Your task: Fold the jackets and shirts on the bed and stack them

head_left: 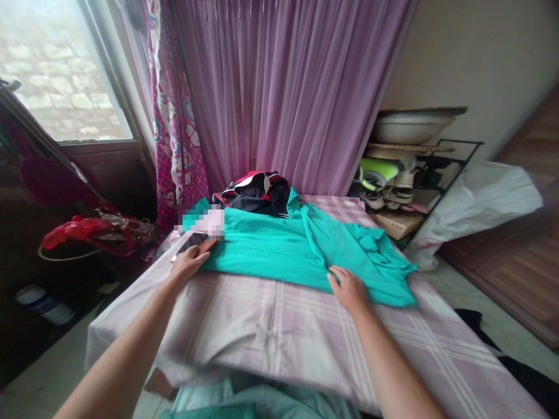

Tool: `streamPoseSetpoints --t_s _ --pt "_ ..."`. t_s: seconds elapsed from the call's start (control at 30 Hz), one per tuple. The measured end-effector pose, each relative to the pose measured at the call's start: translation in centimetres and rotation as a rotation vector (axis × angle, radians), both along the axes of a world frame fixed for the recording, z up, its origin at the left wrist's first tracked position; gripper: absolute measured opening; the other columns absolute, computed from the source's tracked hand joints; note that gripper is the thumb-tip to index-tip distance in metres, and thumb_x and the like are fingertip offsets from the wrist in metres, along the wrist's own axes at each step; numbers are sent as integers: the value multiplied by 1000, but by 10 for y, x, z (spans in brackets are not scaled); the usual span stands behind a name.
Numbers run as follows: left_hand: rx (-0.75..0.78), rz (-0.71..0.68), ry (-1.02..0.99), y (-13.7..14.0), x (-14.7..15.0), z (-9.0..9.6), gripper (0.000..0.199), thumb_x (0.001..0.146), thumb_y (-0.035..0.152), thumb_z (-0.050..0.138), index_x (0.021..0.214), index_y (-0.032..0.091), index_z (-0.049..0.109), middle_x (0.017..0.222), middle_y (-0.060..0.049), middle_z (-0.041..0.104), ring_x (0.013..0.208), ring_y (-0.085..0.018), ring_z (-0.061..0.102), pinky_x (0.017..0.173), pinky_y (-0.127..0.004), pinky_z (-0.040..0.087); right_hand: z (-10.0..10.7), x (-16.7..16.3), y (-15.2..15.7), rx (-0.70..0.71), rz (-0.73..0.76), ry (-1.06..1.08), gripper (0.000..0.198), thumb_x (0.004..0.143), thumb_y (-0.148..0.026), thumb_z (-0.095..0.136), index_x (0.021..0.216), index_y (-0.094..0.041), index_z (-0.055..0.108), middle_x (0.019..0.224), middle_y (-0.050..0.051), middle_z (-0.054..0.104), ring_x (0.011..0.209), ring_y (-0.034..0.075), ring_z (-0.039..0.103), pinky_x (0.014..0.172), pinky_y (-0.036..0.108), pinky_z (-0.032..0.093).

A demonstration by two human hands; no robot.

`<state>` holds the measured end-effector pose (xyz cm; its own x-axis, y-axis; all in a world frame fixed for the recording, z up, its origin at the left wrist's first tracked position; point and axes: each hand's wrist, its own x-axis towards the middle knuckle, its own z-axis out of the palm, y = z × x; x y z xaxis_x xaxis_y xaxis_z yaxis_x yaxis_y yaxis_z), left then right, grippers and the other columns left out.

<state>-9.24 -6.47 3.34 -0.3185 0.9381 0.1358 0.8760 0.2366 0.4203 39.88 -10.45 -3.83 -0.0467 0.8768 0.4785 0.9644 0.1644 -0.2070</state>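
Observation:
A turquoise collared garment [271, 247] lies spread across the table, its sleeve part bunched at the right. My left hand [190, 260] is at the garment's left end, fingers curled over the near end of a dark flat object [195, 239] with a light edge; a brown patch shows beside it. Blurred squares hide part of that spot. On the right half of the garment rests my right hand [349, 288], thumb and fingers closed on the cloth near a long fold. Behind the garment sits a heap of navy clothing [262, 201] with red and white trim.
A pale checked cloth [271, 314] covers the table. Purple curtains [288, 87] hang behind it. At the right stand a shoe rack [441, 192] with a basin [410, 127] and a white sack [480, 203]. Red bags [82, 230] are at the left, beside a window.

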Motion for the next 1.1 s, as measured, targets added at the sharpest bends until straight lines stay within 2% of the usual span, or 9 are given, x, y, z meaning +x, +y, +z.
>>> streamPoseSetpoints --t_s 0.17,0.3,0.63,0.73,0.87,1.1 --pt "-34 57 124 -14 14 -5 59 84 59 47 124 20 63 120 -17 68 112 -36 62 86 -42 49 -2 1 1 22 2 6 33 93 -27 46 110 -19 73 116 12 73 109 23 67 95 38 50" --pt "-3 88 142 -18 14 -7 56 84 58 47 124 21 63 119 -17 67 112 -36 61 88 -43 48 -2 1 0 16 2 5 33 93 -28 46 111 -19 73 117 12 73 109 24 67 95 38 51" --pt "-10 160 193 3 -10 -4 68 83 59 49 141 23 51 125 -17 62 118 -39 56 93 -46 46 -1 0 0 13 -12 -1 34 93 -27 45 110 -19 73 117 11 73 110 23 66 96 38 50" --pt "-37 177 200 8 -18 -3 67 82 59 50 138 24 53 127 -18 62 120 -40 56 93 -46 46 -1 1 -1 7 -13 -12 35 93 -28 44 111 -18 73 117 12 73 110 24 66 95 38 50" --pt "-139 172 201 13 -24 -3 67 76 62 56 127 19 60 126 -21 62 117 -41 58 90 -47 49 -1 1 -1 11 -11 -15 35 93 -28 45 111 -18 73 117 12 73 110 24 67 96 39 51" --pt "-246 193 168 37 -40 8 84 56 65 71 124 18 63 129 -24 61 117 -48 57 87 -55 50 -1 2 -1 16 -5 -16 34 93 -28 44 110 -19 73 117 12 73 110 24 67 96 39 51"
